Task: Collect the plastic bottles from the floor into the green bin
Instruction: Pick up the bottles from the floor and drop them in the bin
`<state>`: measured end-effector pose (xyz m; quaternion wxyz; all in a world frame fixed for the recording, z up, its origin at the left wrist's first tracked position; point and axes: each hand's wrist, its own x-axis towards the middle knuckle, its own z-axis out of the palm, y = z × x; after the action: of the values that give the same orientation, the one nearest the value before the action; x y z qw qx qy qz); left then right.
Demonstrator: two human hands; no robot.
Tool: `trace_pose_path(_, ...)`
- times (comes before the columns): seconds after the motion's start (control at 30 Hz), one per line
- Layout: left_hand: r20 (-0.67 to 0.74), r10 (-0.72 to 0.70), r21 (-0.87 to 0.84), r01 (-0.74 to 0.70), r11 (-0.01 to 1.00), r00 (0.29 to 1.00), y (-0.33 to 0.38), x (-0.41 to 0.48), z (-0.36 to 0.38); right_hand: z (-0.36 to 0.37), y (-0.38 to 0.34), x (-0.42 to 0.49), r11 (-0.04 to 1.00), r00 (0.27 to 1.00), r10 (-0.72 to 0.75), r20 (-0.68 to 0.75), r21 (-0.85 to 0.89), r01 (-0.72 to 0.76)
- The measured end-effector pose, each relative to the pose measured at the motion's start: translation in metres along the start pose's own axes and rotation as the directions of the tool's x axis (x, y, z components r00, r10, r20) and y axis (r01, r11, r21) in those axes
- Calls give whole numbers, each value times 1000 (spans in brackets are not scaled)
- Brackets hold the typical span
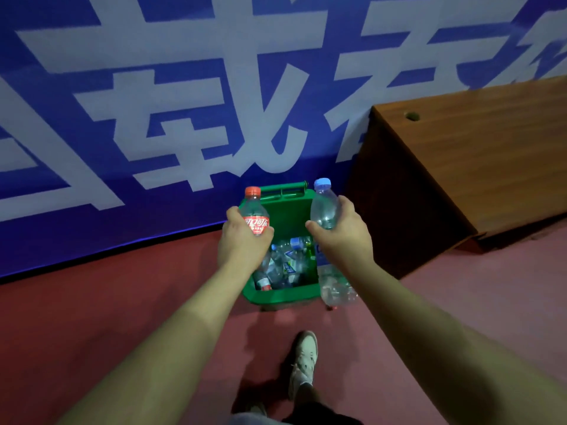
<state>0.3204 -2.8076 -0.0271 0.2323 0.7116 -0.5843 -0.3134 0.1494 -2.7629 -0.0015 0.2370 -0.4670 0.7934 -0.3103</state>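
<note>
The green bin (pixel 283 296) stands on the red floor against the blue banner, with several empty plastic bottles (pixel 287 262) inside. My left hand (pixel 242 243) grips a clear bottle with a red cap and red label (pixel 255 214), held upright over the bin's left rim. My right hand (pixel 343 234) grips a clear bottle with a blue cap (pixel 324 204), upright over the bin's right rim. Another clear bottle (pixel 334 286) shows beside the bin's right wall, below my right forearm; whether it stands on the floor I cannot tell.
A brown wooden desk (pixel 478 154) stands close on the right of the bin. The blue banner with white characters (pixel 153 102) rises directly behind the bin. My shoe (pixel 303 360) is on the red floor (pixel 92 317) in front of the bin.
</note>
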Motion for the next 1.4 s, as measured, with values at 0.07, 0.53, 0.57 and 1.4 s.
trace_pose_path(0.07, -1, -50, -14, 50, 999, 999, 2, 23, 17, 11, -1, 33, 1000, 999, 26, 48, 2, -26)
trace_pose_path(0.53, 84, -263, 50, 260, 964, 961, 9, 145, 58, 54, -7, 171, 972, 971, 122, 203, -221, -76)
trace_pose_path(0.57, 91, -267, 53, 263, 963, 959, 8, 148, 56, 54, -9, 172, 969, 970, 132, 205, -233, -83)
trace_pose_path(1.4, 420, 358, -2, -393, 919, 834, 73, 17, 53, -17, 43, -16, 939, 930, 338, -147, -19, -344)
